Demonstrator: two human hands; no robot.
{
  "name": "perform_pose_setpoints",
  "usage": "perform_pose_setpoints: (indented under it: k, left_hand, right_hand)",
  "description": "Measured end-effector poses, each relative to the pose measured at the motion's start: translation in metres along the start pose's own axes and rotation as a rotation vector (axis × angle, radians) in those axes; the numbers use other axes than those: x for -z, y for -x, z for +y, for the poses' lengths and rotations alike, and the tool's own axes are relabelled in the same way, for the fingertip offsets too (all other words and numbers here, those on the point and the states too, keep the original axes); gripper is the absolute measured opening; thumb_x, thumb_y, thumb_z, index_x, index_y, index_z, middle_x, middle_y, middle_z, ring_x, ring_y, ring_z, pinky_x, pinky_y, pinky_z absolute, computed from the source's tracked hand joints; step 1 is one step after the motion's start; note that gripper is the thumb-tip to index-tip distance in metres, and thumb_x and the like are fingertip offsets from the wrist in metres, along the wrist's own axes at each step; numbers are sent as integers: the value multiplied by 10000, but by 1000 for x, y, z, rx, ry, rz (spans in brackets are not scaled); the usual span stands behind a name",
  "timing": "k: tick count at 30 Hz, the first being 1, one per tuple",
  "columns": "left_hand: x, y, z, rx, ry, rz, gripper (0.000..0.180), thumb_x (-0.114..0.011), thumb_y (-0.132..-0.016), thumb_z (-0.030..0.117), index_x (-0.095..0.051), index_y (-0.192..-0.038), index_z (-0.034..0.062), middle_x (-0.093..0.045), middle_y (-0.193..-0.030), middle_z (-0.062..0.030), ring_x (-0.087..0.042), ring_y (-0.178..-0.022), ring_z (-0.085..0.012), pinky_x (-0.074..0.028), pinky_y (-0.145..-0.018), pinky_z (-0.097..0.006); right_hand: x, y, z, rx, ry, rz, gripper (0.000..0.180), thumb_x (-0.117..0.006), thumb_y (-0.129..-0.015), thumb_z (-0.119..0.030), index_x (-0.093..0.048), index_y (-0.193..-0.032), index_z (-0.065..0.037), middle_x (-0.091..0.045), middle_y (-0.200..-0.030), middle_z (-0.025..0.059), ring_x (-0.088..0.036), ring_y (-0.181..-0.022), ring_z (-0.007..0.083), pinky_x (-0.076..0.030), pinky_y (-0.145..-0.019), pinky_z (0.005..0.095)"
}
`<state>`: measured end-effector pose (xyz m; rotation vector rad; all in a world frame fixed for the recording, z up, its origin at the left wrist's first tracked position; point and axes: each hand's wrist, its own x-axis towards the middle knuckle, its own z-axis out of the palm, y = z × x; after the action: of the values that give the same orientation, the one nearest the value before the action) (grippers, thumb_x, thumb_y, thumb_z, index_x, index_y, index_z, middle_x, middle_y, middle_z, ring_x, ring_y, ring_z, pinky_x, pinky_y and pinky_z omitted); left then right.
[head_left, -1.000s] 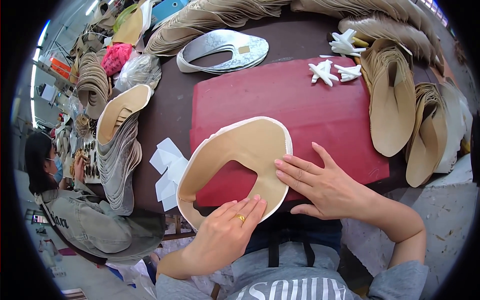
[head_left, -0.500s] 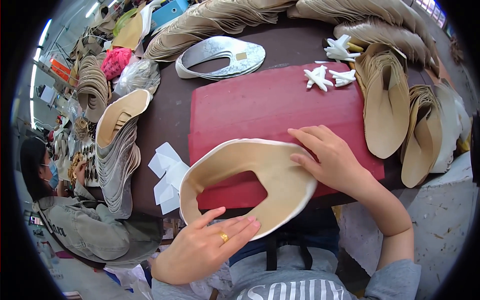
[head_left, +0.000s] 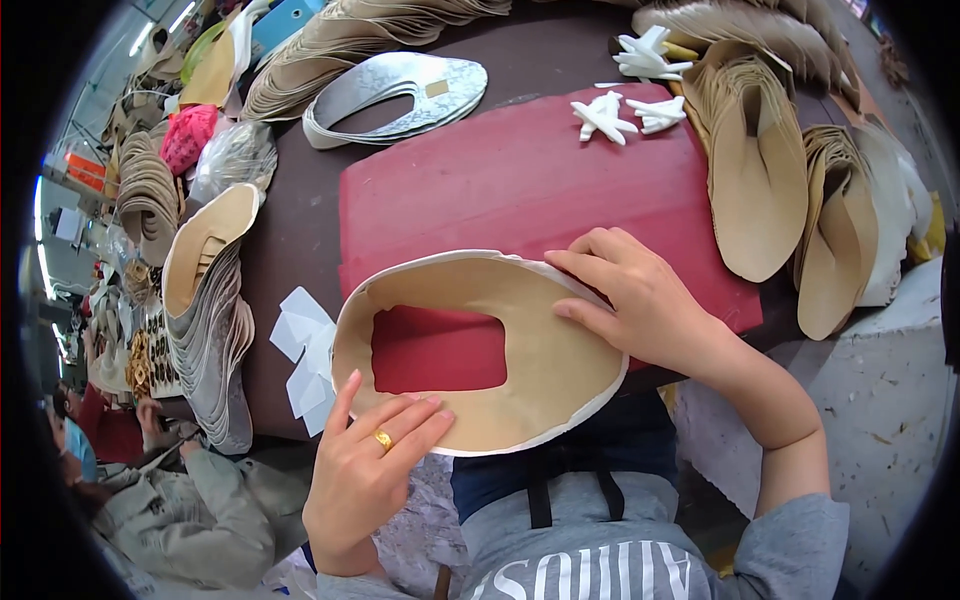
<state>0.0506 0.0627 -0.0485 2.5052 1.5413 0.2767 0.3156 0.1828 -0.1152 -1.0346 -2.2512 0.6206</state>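
Piece of oval, white-edged tan material [head_left: 565,375] with a four-sided opening lies partly over a flat red sheet [head_left: 480,180], between the right hand [head_left: 648,297], whose thumb and fingers pinch its far-right rim, and the left hand [head_left: 365,472], spread fingers resting on its near side. The left thumb is hidden; from afar I cannot tell whether that hand clamps.

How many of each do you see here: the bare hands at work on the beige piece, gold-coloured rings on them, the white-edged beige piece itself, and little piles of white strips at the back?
Left hand and right hand: 2
Gold-coloured ring: 1
White-edged beige piece: 1
Piles of white strips: 3
Total: 7
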Motion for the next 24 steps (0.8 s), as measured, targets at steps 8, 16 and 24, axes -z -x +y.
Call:
perform_pose_setpoints:
  k: [8, 16, 24]
  left_hand:
    - [-4, -5, 5, 11, -28, 6, 347, -625, -720, -16, -708, -1038, 94, -704, -1044, 10, -641, -982, -161, -325, -1096, -488]
    - [-8, -17, 10, -17, -24, -26, 356, -649, -698, 5, -698, -1040, 90, -701, -1037, -1, -640, -980, -177, -317, -1091, -512]
    - [0, -33, 45, -160, -112, -8, 368, -663, -827, 218, -650, -1153, 49, -661, -1170, -65, -609, -1102, -267, -180, -1163, -498]
  right_hand:
    - [9, 13, 6, -60, -194, 30, 350, -687, -805, -49, -634, -1145, 11, -597, -1006, 90, -568, -791, 191, -479, -688, 274]
    - [20, 25, 18, -49, -175, 90, 351, -682, -794, -33, -636, -1139, 14, -612, -1025, 98, -600, -795, 202, -502, -706, 280]
    - [75, 45, 42, 70, -50, 288, 292, -657, -828, -57, -643, -1115, -3, -624, -1062, 119, -620, -845, 246, -517, -758, 312]
